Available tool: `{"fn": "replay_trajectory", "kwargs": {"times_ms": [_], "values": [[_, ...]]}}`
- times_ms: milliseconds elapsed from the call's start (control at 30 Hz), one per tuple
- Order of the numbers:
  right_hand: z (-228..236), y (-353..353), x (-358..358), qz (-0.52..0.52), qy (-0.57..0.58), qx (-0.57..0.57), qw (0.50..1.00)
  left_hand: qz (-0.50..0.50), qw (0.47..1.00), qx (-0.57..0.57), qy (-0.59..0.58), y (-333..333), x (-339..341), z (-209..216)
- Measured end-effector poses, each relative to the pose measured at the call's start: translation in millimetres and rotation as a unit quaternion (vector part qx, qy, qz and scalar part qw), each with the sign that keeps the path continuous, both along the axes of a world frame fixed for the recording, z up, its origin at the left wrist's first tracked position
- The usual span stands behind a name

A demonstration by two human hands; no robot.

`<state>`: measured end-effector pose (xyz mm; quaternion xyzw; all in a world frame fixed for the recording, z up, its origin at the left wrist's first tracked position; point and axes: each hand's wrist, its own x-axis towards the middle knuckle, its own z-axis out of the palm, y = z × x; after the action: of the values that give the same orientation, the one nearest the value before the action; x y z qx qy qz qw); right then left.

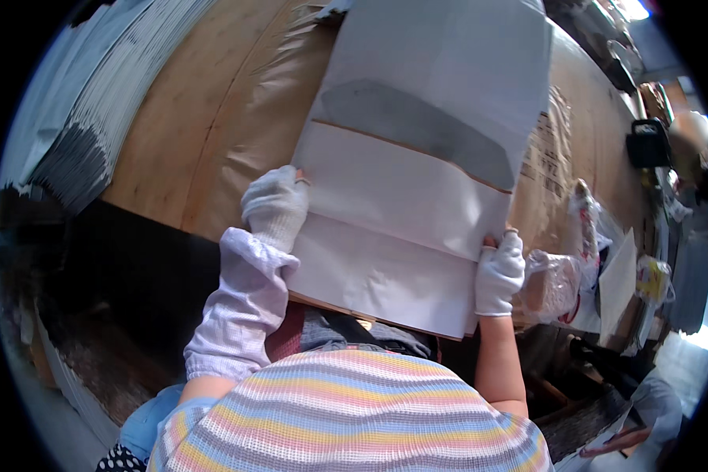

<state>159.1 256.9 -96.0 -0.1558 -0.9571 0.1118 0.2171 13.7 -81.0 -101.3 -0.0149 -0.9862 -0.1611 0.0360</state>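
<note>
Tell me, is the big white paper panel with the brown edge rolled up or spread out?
Spread out: the big white paper panel stretches wide from the white-gloved left hand to the white-gloved right hand.

So from where I'm standing: chunky knit top (354, 409) filling the lower middle of the frame, wavy stripes in pink, yellow, pale blue, white and greyish purple. Plain white knit gloves (497, 289) on both the left hand (275, 203) and right hand (502, 269), with some bare tips poking out. Left of centre there's a loose pale lavender oversleeve (242, 307), gathered at both ends, kinda wrinkly. Lower right, the other forearm (499, 354) is just bare.
</note>
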Motion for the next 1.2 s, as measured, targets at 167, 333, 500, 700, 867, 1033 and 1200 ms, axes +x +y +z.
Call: {"fn": "replay_trajectory", "kwargs": {"times_ms": [167,333,500,700,867,1033,1200], "values": [[7.2,-20.3,-31.0,0.197,-0.053,0.154,0.967,0.004,0.998,-0.05,-0.044,-3.3,-8.2,5.2],[8.4,-35.6,-54.1,0.254,-0.085,0.091,0.959,-0.049,0.916,-0.328,-0.226,29.7,-38.9,75.9],[35.7,-72.2,-103.2,0.341,-0.209,-0.029,0.916,-0.515,0.857,-0.026,0.017,80.1,-27.3,25.5],[4.2,-53.5,-67.5,0.266,-0.089,0.02,0.96,-0.458,0.888,0.004,0.028,35.7,-11.6,14.8],[-7.6,16.9,-27.3,0.212,-0.066,0.021,0.975,-0.36,0.932,-0.038,0.028,-33.2,-22.5,1.4],[-14.6,24.1,-24.9,0.209,0.004,-0.079,0.975,-0.277,0.957,-0.08,-0.024,13.5,-20.1,20.9],[16.3,11.5,-7.6,0.226,0.077,-0.022,0.971,-0.362,0.932,0.01,0.001,90.6,-52.4,91.6]]}}
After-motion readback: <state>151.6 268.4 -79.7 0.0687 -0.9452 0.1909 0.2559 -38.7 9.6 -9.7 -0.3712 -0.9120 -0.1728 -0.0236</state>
